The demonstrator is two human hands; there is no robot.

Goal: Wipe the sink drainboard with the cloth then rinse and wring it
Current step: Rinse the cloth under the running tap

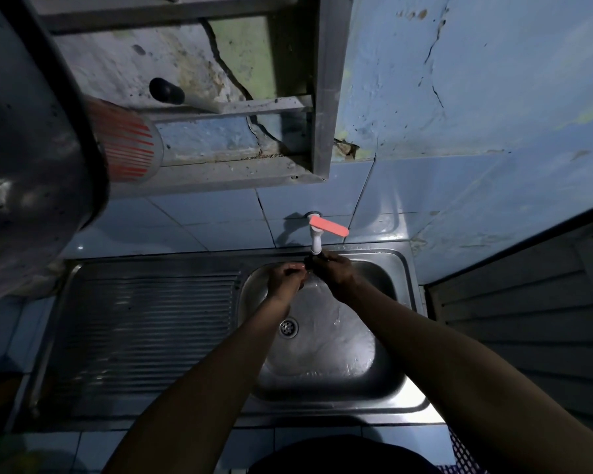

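Note:
Both hands meet under the white tap [316,241] with its pink lever, over the back of the steel sink basin [384,278]. My left hand [286,279] and my right hand [336,271] are closed on a small dark cloth [311,265], mostly hidden between the fingers. Water runs down into the basin and spreads around the drain [288,327]. The ribbed drainboard [144,323] lies to the left of the basin, wet and bare.
A steel wall rack [288,107] hangs above the sink with a red-striped cup [131,148] and a large dark pot [24,159] at the left. Blue tiles back the tap. A slatted grey surface [528,319] stands to the right.

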